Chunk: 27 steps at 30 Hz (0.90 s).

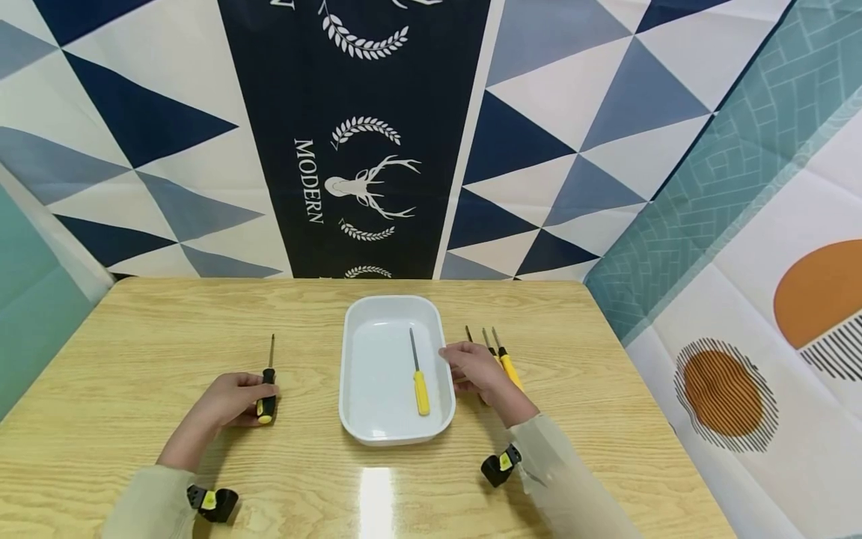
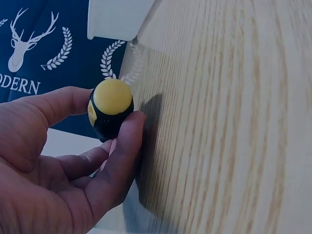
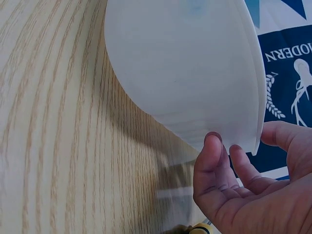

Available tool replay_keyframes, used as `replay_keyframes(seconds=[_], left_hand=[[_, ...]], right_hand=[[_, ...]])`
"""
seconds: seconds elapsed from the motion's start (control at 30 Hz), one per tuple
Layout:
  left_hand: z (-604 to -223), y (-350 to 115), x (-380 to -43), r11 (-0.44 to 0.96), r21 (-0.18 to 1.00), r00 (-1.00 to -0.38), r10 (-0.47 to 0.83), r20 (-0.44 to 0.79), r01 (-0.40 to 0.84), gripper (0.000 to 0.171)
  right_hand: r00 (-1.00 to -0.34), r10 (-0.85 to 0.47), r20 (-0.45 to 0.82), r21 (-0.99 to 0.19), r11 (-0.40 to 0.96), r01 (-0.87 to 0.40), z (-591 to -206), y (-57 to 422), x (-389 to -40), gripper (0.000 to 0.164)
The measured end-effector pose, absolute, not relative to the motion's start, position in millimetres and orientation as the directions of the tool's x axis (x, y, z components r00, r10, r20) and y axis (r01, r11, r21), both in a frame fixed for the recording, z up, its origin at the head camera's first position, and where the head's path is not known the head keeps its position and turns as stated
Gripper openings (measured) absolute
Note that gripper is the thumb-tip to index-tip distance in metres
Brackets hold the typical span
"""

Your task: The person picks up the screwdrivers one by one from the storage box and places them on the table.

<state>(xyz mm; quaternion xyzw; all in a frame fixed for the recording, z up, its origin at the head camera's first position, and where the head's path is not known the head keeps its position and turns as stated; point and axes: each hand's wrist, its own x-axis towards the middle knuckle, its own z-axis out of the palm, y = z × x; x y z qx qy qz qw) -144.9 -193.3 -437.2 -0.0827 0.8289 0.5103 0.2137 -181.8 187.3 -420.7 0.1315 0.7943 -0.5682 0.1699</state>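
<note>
A screwdriver [image 1: 267,393] with a black and yellow handle is in my left hand [image 1: 236,399], pinched between thumb and fingers, its shaft pointing toward the wall. The yellow butt of its handle [image 2: 113,97] faces the left wrist camera. My right hand [image 1: 477,370] holds the right rim of a white plastic tray [image 1: 346,374], thumb at the lip and fingers against the outer wall [image 3: 185,73]. Inside the tray lies a yellow-handled screwdriver [image 1: 421,391], shaft toward the wall.
Beyond my right hand, several screwdrivers lie side by side, one with a yellow handle [image 1: 510,368]; my hand partly hides them. The wooden table [image 1: 303,486] ends at a patterned wall cloth [image 1: 364,135].
</note>
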Motion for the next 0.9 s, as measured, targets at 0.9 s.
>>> replay_keyframes(seconds=[0.9], left_hand=[[-438.1,-194.9,-144.6,0.475,0.800,-0.909,0.004,-0.417,-0.366,0.051]], right_hand=[[-0.909,0.008,-0.418,-0.856,0.332,0.396,-419.7,186.4,-181.6,0.041]])
